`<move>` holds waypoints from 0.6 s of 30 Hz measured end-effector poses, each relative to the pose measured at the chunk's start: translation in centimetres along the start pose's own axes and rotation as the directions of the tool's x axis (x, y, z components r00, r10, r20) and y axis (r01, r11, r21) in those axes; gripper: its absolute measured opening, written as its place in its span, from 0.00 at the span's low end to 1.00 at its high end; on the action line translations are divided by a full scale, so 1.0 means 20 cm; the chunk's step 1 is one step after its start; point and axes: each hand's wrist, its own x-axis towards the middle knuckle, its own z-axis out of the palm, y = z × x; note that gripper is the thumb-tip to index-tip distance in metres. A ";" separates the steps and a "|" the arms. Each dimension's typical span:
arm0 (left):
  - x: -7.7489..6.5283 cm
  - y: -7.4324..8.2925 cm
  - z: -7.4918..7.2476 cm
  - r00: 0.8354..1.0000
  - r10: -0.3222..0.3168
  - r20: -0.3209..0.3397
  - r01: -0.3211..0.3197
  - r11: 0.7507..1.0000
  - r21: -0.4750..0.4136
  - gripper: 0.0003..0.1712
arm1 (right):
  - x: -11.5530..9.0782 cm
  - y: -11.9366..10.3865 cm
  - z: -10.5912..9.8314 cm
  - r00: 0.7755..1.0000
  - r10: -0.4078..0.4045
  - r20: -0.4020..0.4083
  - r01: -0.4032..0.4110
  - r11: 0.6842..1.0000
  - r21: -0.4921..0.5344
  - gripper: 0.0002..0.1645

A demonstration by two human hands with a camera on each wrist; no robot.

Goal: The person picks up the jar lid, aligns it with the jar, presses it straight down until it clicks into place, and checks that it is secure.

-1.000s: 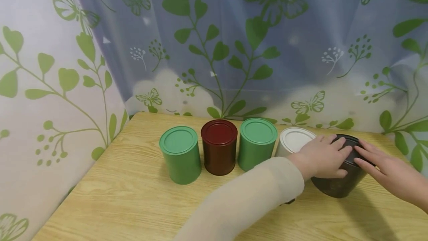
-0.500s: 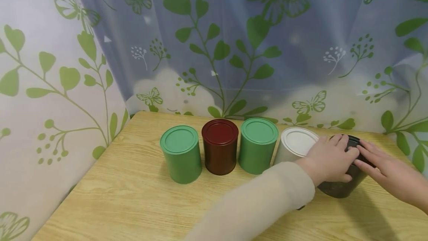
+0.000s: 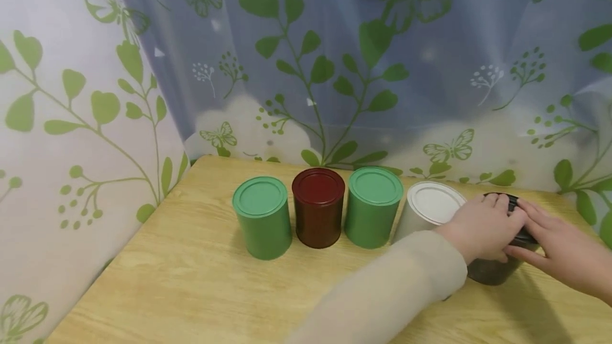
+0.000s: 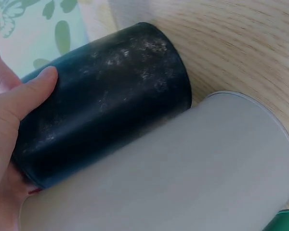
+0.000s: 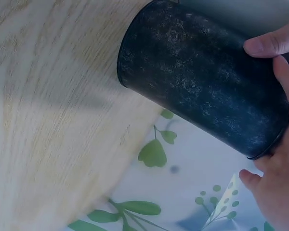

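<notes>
A black can (image 3: pixel 494 274) with a lid stands at the right end of a row of cans. My left hand (image 3: pixel 487 230) reaches across and grips its top, fingers over the lid. In the left wrist view, the left thumb (image 4: pixel 41 86) lies along the scuffed black side, near the lid end. My right hand (image 3: pixel 559 246) holds the same can's top from the right, its fingers meeting the left ones. The right wrist view has both thumbs on the can's side, almost touching. Much of the lid is hidden under the hands. Just left stands a white can (image 3: pixel 437 203), partly behind the left forearm.
Further left along the wooden table (image 3: pixel 191 259) are a green can (image 3: pixel 375 216), a dark red can (image 3: pixel 319 216) and another green can (image 3: pixel 263 227), all lidded and upright. A leaf-patterned curtain (image 3: pixel 330 115) hangs right behind the table's back edge.
My left hand has slid right over the black can's lid, its thumb coming close to the right hand. The right fingers have drawn in around the top. The view has shifted slightly.
</notes>
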 end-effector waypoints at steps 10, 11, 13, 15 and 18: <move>-0.04 0.04 0.02 0.998 -0.065 0.005 0.064 0.987 0.151 0.45 | 0.02 0.01 -0.01 0.997 0.036 0.073 -0.030 0.996 -0.084 0.55; -0.05 0.04 0.02 0.997 -0.082 0.005 0.080 0.982 0.172 0.45 | 0.02 0.01 -0.01 0.996 0.038 0.080 -0.031 0.996 -0.085 0.56; -0.06 0.05 0.04 0.994 -0.107 -0.002 0.105 0.975 0.197 0.43 | 0.02 0.01 0.00 0.995 0.044 0.089 -0.036 0.995 -0.093 0.57; -0.07 0.06 0.05 0.992 -0.129 -0.007 0.128 0.974 0.186 0.42 | 0.02 0.00 0.00 0.993 0.069 0.095 -0.057 0.991 -0.123 0.58; -0.08 0.08 0.07 0.990 -0.135 -0.036 0.139 0.976 0.170 0.38 | 0.00 -0.02 0.02 0.993 0.110 0.036 -0.101 0.977 -0.190 0.60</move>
